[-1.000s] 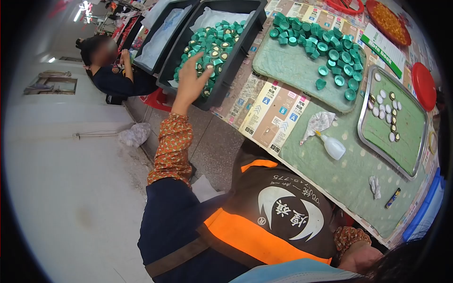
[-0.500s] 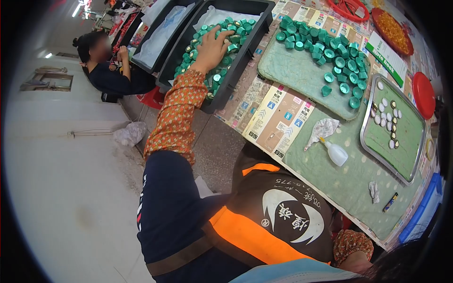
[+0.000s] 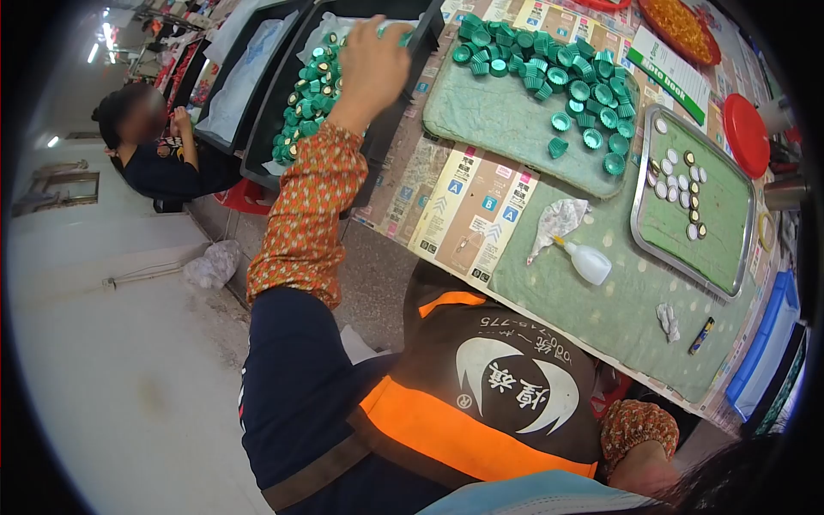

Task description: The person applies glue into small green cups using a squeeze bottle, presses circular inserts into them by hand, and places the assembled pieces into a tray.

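My left hand (image 3: 376,73) is over the right side of a black tray (image 3: 410,81), which holds many small green foil cups (image 3: 302,116), several with pale or gold-rimmed discs in them. Its visible fingers are apart, and a bit of green shows beside one fingertip. Other fingers are out of sight behind the hand. Low at the right edge of my apron is my right hand (image 3: 645,474), fingers hidden. On the table, a pale green board (image 3: 481,150) carries a heap of empty green foil cups (image 3: 558,77). Round discs (image 3: 684,183) lie on a green-lined metal tray (image 3: 730,249).
A white squeeze bottle (image 3: 589,263) lies by a crumpled cloth (image 3: 558,225). Nearby are a marker-like tube (image 3: 701,336), a red lid (image 3: 745,136), a notebook (image 3: 669,73) and a blue tray (image 3: 764,352). Another person (image 3: 163,163) sits beyond a second black tray (image 3: 225,142).
My left hand has moved from the middle of the foil cups to the tray's right side, uncovering cups on the left. The whole view has shifted slightly. My right hand stays low.
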### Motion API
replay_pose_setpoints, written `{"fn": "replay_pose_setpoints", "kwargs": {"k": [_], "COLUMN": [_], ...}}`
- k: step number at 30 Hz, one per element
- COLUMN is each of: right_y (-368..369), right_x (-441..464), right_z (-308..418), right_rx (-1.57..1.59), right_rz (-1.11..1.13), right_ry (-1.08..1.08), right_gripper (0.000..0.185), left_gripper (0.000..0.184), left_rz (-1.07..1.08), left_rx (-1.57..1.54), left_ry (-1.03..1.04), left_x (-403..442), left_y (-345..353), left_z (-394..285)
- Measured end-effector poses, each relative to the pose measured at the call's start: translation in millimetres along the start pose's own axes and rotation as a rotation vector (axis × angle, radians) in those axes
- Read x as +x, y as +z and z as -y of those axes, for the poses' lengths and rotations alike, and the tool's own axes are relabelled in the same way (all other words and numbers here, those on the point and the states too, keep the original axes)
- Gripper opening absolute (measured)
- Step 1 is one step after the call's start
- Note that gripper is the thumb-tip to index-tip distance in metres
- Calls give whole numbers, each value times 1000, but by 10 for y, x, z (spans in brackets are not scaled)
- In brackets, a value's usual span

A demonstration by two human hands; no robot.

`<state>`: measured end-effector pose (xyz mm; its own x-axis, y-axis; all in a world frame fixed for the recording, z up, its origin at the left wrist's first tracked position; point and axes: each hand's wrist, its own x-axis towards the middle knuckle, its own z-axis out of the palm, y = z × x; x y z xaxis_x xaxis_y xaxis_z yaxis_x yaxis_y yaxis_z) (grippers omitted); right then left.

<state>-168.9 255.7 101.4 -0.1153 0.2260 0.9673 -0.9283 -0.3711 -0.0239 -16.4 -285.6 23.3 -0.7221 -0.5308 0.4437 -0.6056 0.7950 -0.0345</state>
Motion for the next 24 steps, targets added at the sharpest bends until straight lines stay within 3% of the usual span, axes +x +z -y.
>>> {"fn": "replay_pose_setpoints", "kwargs": {"k": [1,3,8,14,20,24], "right_y": [4,-32,-17,-50,-59,10], "right_x": [-15,-18,-65,-71,-50,-121], "right_z": [11,0,-4,-6,-48,-119], "right_rx": [-4,-13,-22,-38,-53,-106], "right_rz": [1,-9,-16,-21,11,137], "right_ry": [6,14,24,17,51,205], "right_gripper": [28,29,30,32,33,35], "left_gripper": [32,25,24,25,26,21], "left_rz": [-29,120,467,407,336,353], "left_rx": [-124,-373,-471,-473,-536,-815], "left_ry": [81,100,160,-25,60,-158], "left_x": [-8,-110,-161,-1,-37,-167], "left_y": [-79,-251,-192,369,488,325], "left_z": [-176,-670,-1465,-1838,-1926,-1907]}}
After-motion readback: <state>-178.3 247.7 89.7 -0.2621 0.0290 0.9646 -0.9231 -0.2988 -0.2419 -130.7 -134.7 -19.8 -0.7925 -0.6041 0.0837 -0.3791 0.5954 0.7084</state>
